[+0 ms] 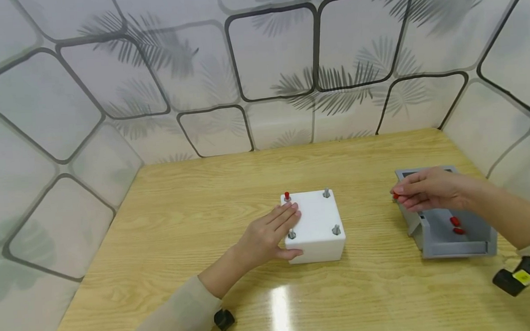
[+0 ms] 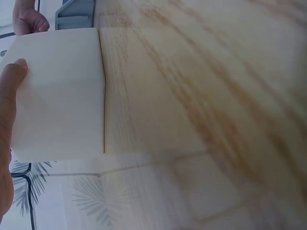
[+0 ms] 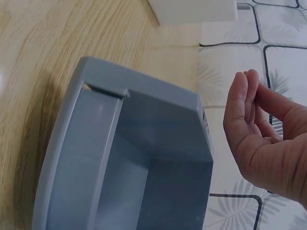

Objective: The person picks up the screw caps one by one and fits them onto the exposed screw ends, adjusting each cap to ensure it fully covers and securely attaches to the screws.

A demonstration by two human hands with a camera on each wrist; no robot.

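A white box stands on the table with a metal bolt upright near each top corner. On the far-left bolt sits a small red cap. My left hand rests on the box's left side, fingers laid straight over the top and thumb against the front face. To the right, my right hand is raised over the far part of a grey bin, pinching another small red cap between thumb and fingertips. In the right wrist view the fingertips hide that cap.
Two more red caps lie on the bin's floor. The wooden table meets patterned cloth walls at the back and sides. A strip of tabletop separates box and bin.
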